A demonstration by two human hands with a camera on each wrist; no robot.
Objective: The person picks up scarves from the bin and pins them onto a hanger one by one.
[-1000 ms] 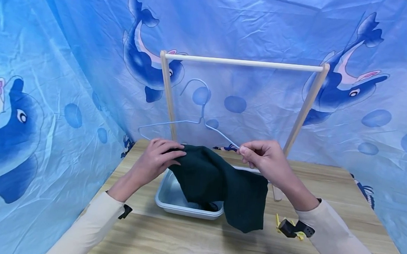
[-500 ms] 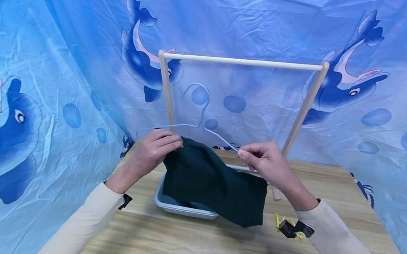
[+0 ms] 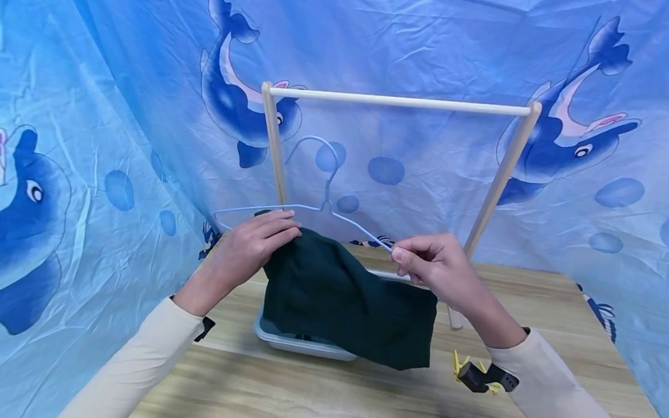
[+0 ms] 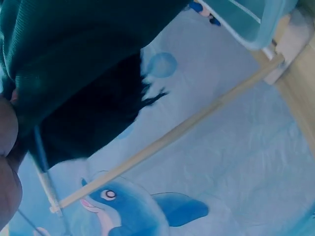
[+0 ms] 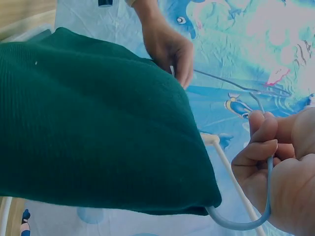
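Note:
A dark green ribbed knit cloth (image 3: pixel 351 306) hangs from the lower part of a light blue wire hanger (image 3: pixel 329 177). My left hand (image 3: pixel 246 248) grips the cloth's upper left edge, just below the hanger's left arm. With thumb and fingers my right hand (image 3: pixel 432 260) pinches the hanger's right arm. In the right wrist view the hanger's curved end comes out from under the cloth corner, beside my right hand (image 5: pixel 275 152). Loose dark strands stick out from the cloth's edge in the left wrist view. Cloth hides the hanger's lower bar.
Behind the hanger stands a wooden rack with a white crossbar (image 3: pixel 398 102). A pale blue basin (image 3: pixel 309 346) sits on the wood-grain table (image 3: pixel 300 399), partly covered by the cloth. Small yellow objects (image 3: pixel 457 365) lie near my right wrist. Blue dolphin-printed curtains (image 3: pixel 437 36) surround the table.
My left hand has moved slightly left and up, drawing the cloth's left part wider over the basin. The hanger has shifted a little left and down. My right hand barely moved.

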